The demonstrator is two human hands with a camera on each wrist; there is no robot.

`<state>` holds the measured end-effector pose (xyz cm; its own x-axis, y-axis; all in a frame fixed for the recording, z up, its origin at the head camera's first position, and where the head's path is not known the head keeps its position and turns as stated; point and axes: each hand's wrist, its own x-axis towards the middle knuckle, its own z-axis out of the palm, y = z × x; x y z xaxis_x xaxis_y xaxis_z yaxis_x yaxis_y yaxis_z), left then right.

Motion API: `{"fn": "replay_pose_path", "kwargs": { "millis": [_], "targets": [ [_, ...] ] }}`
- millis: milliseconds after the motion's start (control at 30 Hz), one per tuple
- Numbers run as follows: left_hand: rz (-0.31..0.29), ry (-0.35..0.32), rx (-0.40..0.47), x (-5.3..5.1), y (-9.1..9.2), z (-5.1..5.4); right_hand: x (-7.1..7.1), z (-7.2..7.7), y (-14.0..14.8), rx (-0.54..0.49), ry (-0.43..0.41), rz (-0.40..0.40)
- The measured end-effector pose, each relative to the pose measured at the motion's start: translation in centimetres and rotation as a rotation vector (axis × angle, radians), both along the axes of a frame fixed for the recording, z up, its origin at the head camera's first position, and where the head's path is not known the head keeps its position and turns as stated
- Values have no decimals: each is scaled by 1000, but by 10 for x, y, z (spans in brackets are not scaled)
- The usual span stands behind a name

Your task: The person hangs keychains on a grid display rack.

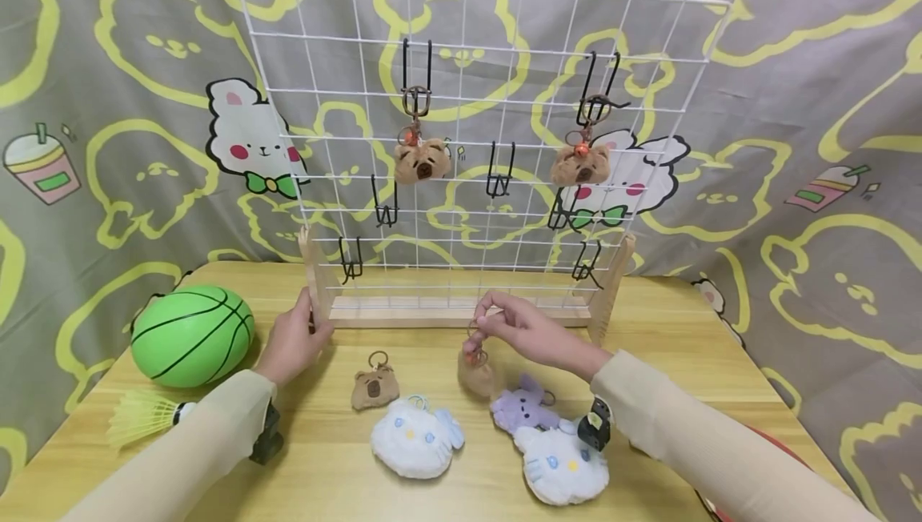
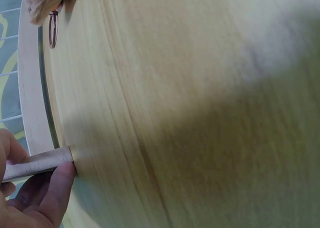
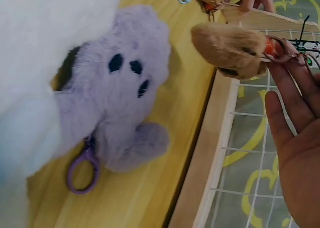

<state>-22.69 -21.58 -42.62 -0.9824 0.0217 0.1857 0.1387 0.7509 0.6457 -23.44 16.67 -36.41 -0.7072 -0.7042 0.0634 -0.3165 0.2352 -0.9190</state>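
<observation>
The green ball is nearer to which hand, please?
Left: the left hand grips the wooden post right of the green ball; the right hand is farther right, holding a brown plush keychain.

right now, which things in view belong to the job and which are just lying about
Seemingly the job:
brown keychain in the right hand
other brown keychains
rack gripped by the left hand
black hooks
purple plush and white plushes, perhaps

Apparently just lying about:
green ball
yellow shuttlecock
</observation>
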Motion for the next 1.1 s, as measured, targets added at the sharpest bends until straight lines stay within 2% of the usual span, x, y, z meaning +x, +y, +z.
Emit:
{"fn": "replay_pose_path", "kwargs": {
  "millis": [267, 467, 667, 900, 1100],
  "targets": [
    [5, 2, -3, 0, -1, -3, -1, 14, 0, -79, 50, -95],
    [10, 10, -2, 0, -1, -4, -4, 30, 2, -162, 241, -171],
    [12, 19, -6, 0, 0, -3, -7, 58, 1, -282, 370, -262],
    [13, 15, -4, 0, -1, -4, -11, 86, -5, -352, 385, -323],
    [13, 15, -3, 0, 0, -4, -19, 99, -9, -342, 467, -357]
  ]
}}
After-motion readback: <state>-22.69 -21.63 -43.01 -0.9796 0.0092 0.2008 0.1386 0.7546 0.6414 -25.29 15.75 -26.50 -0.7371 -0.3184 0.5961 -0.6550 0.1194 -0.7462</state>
